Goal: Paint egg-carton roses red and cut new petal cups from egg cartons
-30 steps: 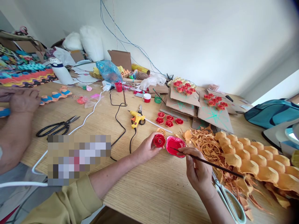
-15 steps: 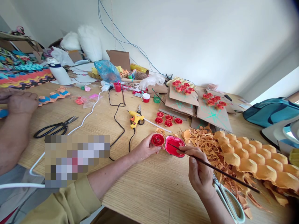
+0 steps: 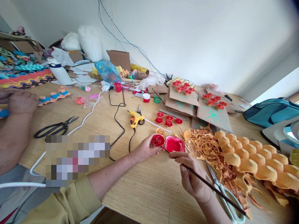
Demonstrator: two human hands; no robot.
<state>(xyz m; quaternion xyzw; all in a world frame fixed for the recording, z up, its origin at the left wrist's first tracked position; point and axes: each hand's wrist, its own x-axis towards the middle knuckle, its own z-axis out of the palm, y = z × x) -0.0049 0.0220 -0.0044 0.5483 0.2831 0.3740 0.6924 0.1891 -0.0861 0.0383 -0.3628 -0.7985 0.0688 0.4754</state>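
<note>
A red rose-shaped flower (image 3: pixel 158 140) is held up in the fingers of my left hand (image 3: pixel 147 147). My right hand (image 3: pixel 195 177) grips a long dark paintbrush (image 3: pixel 210 185), its tip close to the underside of the flower; whether it touches I cannot tell. Just right of the flower stands a small dish of red paint (image 3: pixel 175 145). Behind my left hand lies an unpainted orange paper flower (image 3: pixel 160 130). Several red flowers (image 3: pixel 168 117) rest on the table beyond it.
Orange egg-carton trays (image 3: pixel 257 155), paper scraps (image 3: pixel 205 146) and pale-handled scissors (image 3: pixel 227 199) lie at right. A yellow glue gun (image 3: pixel 135 119) with cord and black scissors (image 3: pixel 56 127) lie left. Cardboard sheets (image 3: pixel 213 116) bear more flowers. Another person's hands (image 3: pixel 22 102) are at far left.
My right hand has drawn the brush out of the paint dish, moving left and down, bringing its tip beside the flower. My left hand and the flower have hardly moved.
</note>
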